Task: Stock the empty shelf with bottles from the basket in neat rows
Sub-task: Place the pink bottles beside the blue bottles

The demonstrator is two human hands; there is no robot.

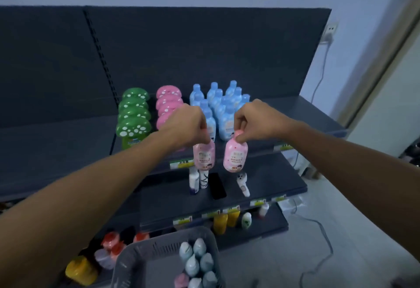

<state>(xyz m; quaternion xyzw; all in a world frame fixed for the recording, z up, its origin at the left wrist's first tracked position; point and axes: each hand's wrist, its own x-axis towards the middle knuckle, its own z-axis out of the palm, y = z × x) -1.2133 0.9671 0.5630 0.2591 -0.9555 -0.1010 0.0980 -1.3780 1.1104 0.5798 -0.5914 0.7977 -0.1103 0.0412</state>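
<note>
My left hand (187,124) pinches the cap of a pink bottle (204,156) that hangs just in front of the top shelf (313,115). A second pink bottle (234,156) hangs from my right hand (252,121), which grips its cap. On the shelf behind stand rows of green mushroom-cap bottles (134,115), pink mushroom-cap bottles (169,103) and blue bottles (223,105). The grey basket (136,256) sits low in front and holds several pale blue bottles (197,258) and a pink one.
Lower shelves carry a few white tubes (196,180), a black phone-like slab (217,185), yellow bottles (225,219) and red-capped items (113,242). The shelf's right part beside the blue bottles is bare. A cable (322,237) runs over the floor at right.
</note>
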